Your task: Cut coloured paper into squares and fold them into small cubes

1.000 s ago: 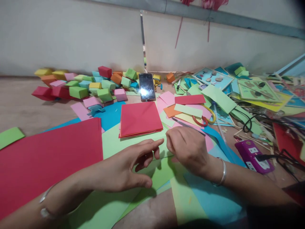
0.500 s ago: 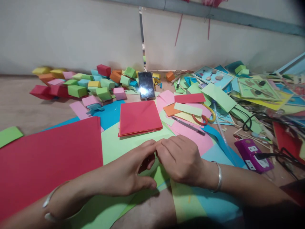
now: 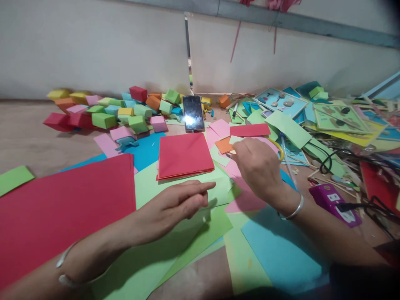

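My left hand (image 3: 179, 204) hovers over light green paper (image 3: 146, 189), fingers stretched out together and nothing in them. In front of it lies a stack of square red paper sheets (image 3: 186, 154). My right hand (image 3: 258, 166) is curled, low over paper scraps right of that stack. Its fingertips meet near the dark tip of a pen (image 3: 230, 156); the hand covers the rest, so any grip is hidden. Beside these fingers are an orange scrap (image 3: 223, 145) and a red paper strip (image 3: 250, 130). The yellow handle of scissors (image 3: 280, 152) shows behind the right hand.
A large red sheet (image 3: 68, 208) lies at left. Several folded paper blocks (image 3: 104, 120) line the wall beside a phone (image 3: 193, 112). At right are a purple power strip (image 3: 333, 204), black cables (image 3: 328, 158) and craft pictures (image 3: 339, 116). Blue paper (image 3: 281, 237) lies beneath my right forearm.
My hands were together over the green paper and have come apart. The right one moved forward and right onto the pen and scraps; the left one's fingers straightened.
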Motion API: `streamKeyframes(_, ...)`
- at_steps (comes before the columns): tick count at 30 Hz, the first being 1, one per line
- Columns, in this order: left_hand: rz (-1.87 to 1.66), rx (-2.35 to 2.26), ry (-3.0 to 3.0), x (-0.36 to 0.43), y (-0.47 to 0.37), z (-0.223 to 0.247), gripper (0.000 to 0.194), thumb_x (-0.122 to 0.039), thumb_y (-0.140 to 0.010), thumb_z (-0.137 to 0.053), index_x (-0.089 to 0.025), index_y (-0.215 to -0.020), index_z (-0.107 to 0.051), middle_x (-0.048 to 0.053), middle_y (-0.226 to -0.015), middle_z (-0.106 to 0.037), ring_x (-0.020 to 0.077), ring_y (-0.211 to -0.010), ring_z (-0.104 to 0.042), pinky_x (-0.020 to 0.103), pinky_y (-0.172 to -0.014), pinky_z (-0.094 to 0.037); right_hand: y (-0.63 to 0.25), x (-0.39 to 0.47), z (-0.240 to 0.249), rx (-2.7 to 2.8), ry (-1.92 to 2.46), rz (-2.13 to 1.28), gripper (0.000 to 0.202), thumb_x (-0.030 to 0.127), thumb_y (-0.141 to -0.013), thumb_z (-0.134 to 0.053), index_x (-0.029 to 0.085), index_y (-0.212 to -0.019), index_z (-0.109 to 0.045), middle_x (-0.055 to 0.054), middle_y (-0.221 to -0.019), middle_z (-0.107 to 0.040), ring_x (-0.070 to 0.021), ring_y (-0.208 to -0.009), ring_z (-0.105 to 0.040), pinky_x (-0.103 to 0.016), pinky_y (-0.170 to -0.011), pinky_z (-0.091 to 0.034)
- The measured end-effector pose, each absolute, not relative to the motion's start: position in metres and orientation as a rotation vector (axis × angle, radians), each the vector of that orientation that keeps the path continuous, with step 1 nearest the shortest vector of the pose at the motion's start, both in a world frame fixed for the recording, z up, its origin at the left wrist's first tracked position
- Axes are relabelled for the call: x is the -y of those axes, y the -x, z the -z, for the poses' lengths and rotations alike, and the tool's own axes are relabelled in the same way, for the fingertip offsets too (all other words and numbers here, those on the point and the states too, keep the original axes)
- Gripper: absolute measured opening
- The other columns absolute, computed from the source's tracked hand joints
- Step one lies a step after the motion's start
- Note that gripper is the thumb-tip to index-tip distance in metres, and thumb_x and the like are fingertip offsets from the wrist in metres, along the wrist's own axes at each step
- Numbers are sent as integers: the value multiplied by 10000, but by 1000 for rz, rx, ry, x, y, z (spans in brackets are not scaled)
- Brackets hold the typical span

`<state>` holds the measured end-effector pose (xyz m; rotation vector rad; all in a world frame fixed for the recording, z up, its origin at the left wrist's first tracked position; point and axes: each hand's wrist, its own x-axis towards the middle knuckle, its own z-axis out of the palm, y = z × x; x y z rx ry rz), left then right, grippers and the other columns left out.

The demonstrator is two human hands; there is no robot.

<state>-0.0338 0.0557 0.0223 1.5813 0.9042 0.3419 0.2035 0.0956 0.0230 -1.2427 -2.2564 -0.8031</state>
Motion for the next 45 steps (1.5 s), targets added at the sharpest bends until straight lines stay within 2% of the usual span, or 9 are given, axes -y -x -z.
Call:
streamKeyframes(3,-414,-1057,-1560,-60,35,-20,552,-620,-943,-396,-184,-1043,-720,-1,-740,-557,95,-553,-380,236,-498,-353,-198,-93,-20,2284,1101,633,259,63,-981,-408,104,-997,-663,-120,-968,-670,-180,-805,-557,-302,-653,-375)
streamKeyframes(6,-472,-1177,-1521,-62,36,-17,423,-552,-874,-547,-173,-782,-711,-3,-716,-559,89,-551,-357,227,-485,-314,-191,-80,-18,2318,969,378,259,93,-979,-434,114,-878,-671,-76,-800,-661,-162,-728,-561,-286,-634,-415)
streamKeyframes(12,-420,-1021,-1492,-60,29,-14,290,-419,-869,-528,-185,-756,-654,-58,-569,-455,87,-500,-328,213,-460,-255,-176,-53,-15,2362,756,178,301,107,-980,-444,144,-774,-660,-40,-689,-635,-150,-678,-563,-280,-619,-420)
streamKeyframes(18,-441,-1033,-1745,-55,20,-16,312,-300,-898,-422,-201,-605,-461,-61,-553,-421,93,-507,-399,210,-485,-324,-170,-51,-10,2414,798,220,278,108,-960,-485,147,-729,-636,-20,-642,-582,-144,-606,-478,-299,-562,-339)
streamKeyframes(27,-628,-986,-2063,-47,9,-13,271,-135,-862,-364,-210,-605,-408,-42,-585,-462,103,-528,-439,213,-506,-373,-159,-43,-8,2324,832,558,310,29,-893,-428,196,-646,-513,-8,-563,-478,-170,-560,-365,-332,-541,-226)
streamKeyframes(34,-638,-1215,-1960,-53,22,-14,232,-312,-908,-493,-182,-839,-673,-1,-703,-654,121,-562,-567,224,-517,-422,-184,-79,-12,2234,1164,652,256,97,-894,-437,176,-676,-548,-20,-581,-505,-151,-543,-360,-312,-529,-202)
streamKeyframes(36,-652,-1345,-2106,-58,30,-12,229,-339,-891,-576,-183,-783,-704,15,-705,-682,142,-584,-592,244,-530,-410,-196,-95,-14,2249,1378,518,300,194,-954,-440,167,-679,-556,-23,-591,-514,-138,-538,-349,-303,-524,-175)
streamKeyframes(40,-557,-1507,-2558,-66,40,-3,148,-300,-841,-701,-168,-883,-753,68,-790,-711,220,-702,-642,286,-561,-397,-207,-112,-18,2346,1427,-77,137,157,-919,-528,142,-806,-605,-47,-769,-617,-136,-660,-474,-260,-593,-282)
streamKeyframes(45,-263,-1437,-2686,-72,39,7,559,-332,-710,-847,-169,-1219,-680,96,-934,-744,280,-837,-654,342,-669,-463,-203,-108,-14,2575,1266,-746,125,256,-861,-683,160,-939,-668,-28,-845,-659,-145,-762,-542,-247,-643,-339)
